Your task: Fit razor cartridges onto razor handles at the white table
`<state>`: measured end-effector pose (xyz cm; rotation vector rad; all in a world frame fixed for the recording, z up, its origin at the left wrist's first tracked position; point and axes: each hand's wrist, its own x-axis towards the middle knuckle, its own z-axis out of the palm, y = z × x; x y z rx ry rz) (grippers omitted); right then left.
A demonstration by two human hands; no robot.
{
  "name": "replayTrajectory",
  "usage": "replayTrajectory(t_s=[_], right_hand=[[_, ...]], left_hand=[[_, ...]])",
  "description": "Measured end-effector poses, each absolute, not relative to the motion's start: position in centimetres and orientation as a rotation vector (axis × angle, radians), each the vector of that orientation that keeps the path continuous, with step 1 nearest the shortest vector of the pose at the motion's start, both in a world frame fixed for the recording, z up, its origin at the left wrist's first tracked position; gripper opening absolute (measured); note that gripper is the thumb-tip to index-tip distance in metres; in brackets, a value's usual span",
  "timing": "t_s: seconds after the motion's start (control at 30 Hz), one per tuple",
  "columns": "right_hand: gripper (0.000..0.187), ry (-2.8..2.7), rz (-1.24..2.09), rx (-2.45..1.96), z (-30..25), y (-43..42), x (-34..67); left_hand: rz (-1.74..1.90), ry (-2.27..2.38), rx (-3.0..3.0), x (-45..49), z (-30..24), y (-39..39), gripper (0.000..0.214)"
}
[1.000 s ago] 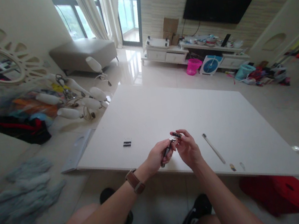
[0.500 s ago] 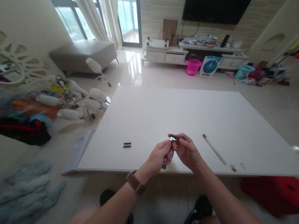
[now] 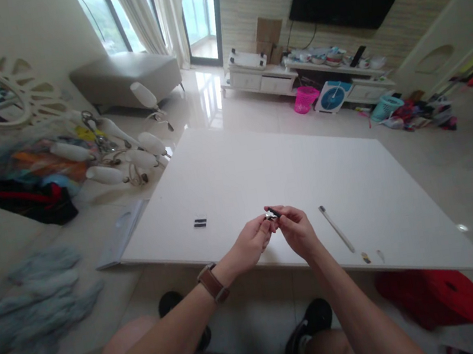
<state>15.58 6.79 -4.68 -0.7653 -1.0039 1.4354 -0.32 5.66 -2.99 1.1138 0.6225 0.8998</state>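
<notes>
Over the near edge of the white board [image 3: 262, 167], my left hand [image 3: 250, 240] and my right hand [image 3: 297, 230] meet with bent fingers. Between the fingertips is a small black and silver piece [image 3: 272, 214], too small and too covered to name. Both hands pinch it. To the left lies a clear card with two black strips [image 3: 200, 223]. A slim pale stick with a dark tip [image 3: 337, 229] rests to the right of my right hand. Near the board's edge are a small brown and yellow piece [image 3: 365, 257] and a small clear piece [image 3: 380, 255].
A lamp with several white shades [image 3: 106, 175] lies left of the board, by bagged items. Grey cloth [image 3: 46, 309] is on the floor at left. A red object [image 3: 435, 295] sits below the right edge. A pink basket [image 3: 305, 99] and a blue fan [image 3: 333, 96] stand beyond.
The view has shifted slightly. The dark rod end that showed below my left hand is now hidden. Both hands still hold the small black and silver piece.
</notes>
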Motion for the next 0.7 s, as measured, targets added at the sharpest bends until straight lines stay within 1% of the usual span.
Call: replayTrajectory(t_s=[0.17, 0.43, 0.7], right_hand=[[0.014, -1.021, 1.433, -0.753, -4.72, 6.82, 15.61], [0.018, -1.007, 1.44, -0.775, -4.58, 6.59, 15.31], [0.012, -1.09, 1.477, -0.721, -4.73, 6.57, 16.03]], left_hand=[[0.924, 0.708, 1.229, -0.16, -3.25, 5.57, 0.04], [0.944, 0.778, 1.345, -0.16, -3.5, 5.57, 0.039], [0.895, 0.77, 1.375, -0.64, -3.36, 5.34, 0.041]])
